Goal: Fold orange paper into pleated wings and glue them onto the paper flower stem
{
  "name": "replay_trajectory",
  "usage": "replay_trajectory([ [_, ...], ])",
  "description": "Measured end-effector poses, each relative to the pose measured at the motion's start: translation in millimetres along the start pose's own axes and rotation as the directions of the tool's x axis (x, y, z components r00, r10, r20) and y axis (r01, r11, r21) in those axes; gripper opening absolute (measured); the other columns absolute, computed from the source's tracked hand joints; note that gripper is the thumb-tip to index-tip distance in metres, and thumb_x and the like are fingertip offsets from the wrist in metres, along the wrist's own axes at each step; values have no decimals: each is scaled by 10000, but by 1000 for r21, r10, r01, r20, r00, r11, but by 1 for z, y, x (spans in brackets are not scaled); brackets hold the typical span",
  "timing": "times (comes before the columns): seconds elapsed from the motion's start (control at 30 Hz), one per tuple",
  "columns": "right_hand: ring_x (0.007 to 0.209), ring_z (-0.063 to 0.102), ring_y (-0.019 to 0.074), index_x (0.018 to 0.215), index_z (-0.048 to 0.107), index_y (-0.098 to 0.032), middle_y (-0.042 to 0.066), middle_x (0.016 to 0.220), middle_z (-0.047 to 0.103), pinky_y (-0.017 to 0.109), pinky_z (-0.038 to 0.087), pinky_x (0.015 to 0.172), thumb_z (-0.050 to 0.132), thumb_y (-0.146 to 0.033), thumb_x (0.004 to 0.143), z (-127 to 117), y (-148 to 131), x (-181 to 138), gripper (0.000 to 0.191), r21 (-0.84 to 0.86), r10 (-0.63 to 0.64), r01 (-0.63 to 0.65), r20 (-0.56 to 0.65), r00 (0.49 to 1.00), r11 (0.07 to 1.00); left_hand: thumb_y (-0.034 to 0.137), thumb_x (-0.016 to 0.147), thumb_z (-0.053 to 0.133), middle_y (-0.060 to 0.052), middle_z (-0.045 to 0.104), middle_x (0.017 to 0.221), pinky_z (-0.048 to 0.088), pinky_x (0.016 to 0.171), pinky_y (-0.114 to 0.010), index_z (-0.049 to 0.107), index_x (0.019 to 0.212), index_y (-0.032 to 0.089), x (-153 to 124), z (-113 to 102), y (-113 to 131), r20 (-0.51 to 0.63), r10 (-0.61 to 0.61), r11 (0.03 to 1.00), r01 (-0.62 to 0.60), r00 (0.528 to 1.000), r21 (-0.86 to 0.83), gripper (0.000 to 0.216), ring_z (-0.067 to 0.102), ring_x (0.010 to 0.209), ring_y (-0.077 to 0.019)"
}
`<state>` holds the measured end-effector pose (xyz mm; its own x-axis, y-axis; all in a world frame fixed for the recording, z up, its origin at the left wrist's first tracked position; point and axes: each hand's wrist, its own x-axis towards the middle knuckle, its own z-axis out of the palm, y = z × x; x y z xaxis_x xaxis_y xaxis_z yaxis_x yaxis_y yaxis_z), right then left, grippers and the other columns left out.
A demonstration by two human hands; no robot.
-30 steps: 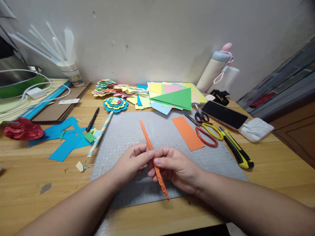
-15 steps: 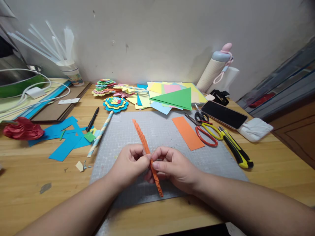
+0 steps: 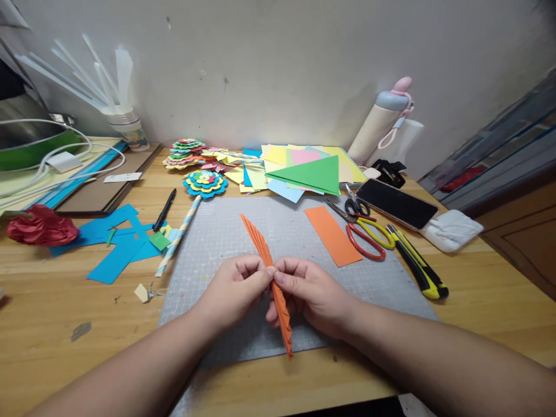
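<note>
A narrow strip of pleated orange paper slants over the grey cutting mat, its folds fanned slightly at both ends. Near its middle, my left hand pinches it between thumb and fingers. My right hand grips the same spot from the other side, with the two thumbs nearly touching. Some of the fingers are hidden behind the paper. A flat orange paper rectangle lies on the mat beyond my right hand.
Right of the mat's middle are red-and-yellow scissors, small black scissors, a utility knife and a phone. Leftward lie a paper flower on a striped straw, a pen and blue paper scraps. Coloured sheets sit behind.
The pleated orange paper has shifted slightly right and its folds have spread wider at the ends. Both hands have moved a little with it, still pinching its middle.
</note>
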<state>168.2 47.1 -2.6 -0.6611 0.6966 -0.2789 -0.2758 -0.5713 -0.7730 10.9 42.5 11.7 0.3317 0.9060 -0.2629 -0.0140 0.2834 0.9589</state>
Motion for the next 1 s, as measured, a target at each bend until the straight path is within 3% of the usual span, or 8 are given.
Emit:
replay_trajectory([
  [0.1, 491, 629, 117, 795, 533, -142, 15, 593, 640, 218, 524, 498, 580, -343, 845, -3, -1, 1, 212, 103, 17, -23, 63, 998, 994, 484, 782, 559, 76, 371, 401, 190, 341, -172, 485, 579, 162, 2, -2, -4, 31, -17, 998, 19, 999, -67, 387, 309, 333, -42],
  [0.23, 513, 608, 105, 808, 573, -122, 17, 632, 619, 228, 540, 518, 515, -304, 864, -8, -1, 2, 199, 261, 35, -68, 131, 991, 963, 422, 780, 611, 38, 545, 560, 182, 346, -161, 540, 786, 161, 4, -3, -5, 70, 25, 979, -10, 997, -205, 270, 337, 357, -28],
  [0.33, 540, 609, 98, 853, 588, -131, -12, 687, 592, 231, 549, 515, 539, -291, 841, -9, -2, 2, 168, 356, 60, -117, 168, 984, 927, 399, 767, 648, 10, 597, 662, 170, 362, -162, 546, 976, 175, 5, -3, -5, 119, 19, 966, 12, 993, -259, 323, 409, 400, -40],
  [0.5, 621, 659, 130, 894, 601, -120, 7, 766, 614, 251, 565, 556, 597, -331, 834, -8, -2, 0, 219, 325, 65, -127, 194, 979, 937, 409, 796, 610, -6, 586, 617, 189, 388, -175, 572, 816, 149, 5, -8, -6, 185, -36, 955, 88, 982, -284, 264, 478, 440, -62],
  [0.63, 682, 685, 159, 930, 616, -140, 11, 782, 644, 272, 563, 621, 648, -311, 810, -7, -1, -1, 212, 283, 69, -109, 146, 987, 953, 413, 779, 629, 5, 554, 621, 258, 418, -169, 579, 843, 152, 4, -8, -4, 174, -68, 954, 115, 982, -276, 273, 474, 481, -65],
  [0.77, 761, 663, 129, 932, 643, -164, 20, 835, 667, 235, 530, 656, 673, -285, 796, -5, -4, 1, 184, 240, -9, -3, 50, 999, 971, 450, 748, 654, 26, 539, 688, 325, 468, -169, 541, 983, 199, 5, -6, -3, 22, -81, 939, 84, 996, -332, 362, 466, 515, -58],
  [0.9, 707, 586, 81, 907, 655, -184, -4, 812, 644, 181, 456, 598, 681, -287, 795, -5, -4, 4, 154, 116, -185, 196, -97, 978, 974, 397, 761, 651, 45, 498, 668, 364, 532, -173, 521, 849, 179, 6, -4, -5, -161, 74, 974, -106, 984, -202, 269, 449, 564, -56],
  [1.0, 669, 513, 60, 890, 653, -207, -25, 807, 612, 164, 389, 569, 702, -291, 776, -5, -1, 7, 150, 62, -274, 289, -182, 944, 955, 313, 754, 664, 15, 560, 795, 441, 690, -221, 514, 848, 178, 4, -1, -6, -112, 179, 981, -186, 978, -58, 222, 536, 736, -96],
])
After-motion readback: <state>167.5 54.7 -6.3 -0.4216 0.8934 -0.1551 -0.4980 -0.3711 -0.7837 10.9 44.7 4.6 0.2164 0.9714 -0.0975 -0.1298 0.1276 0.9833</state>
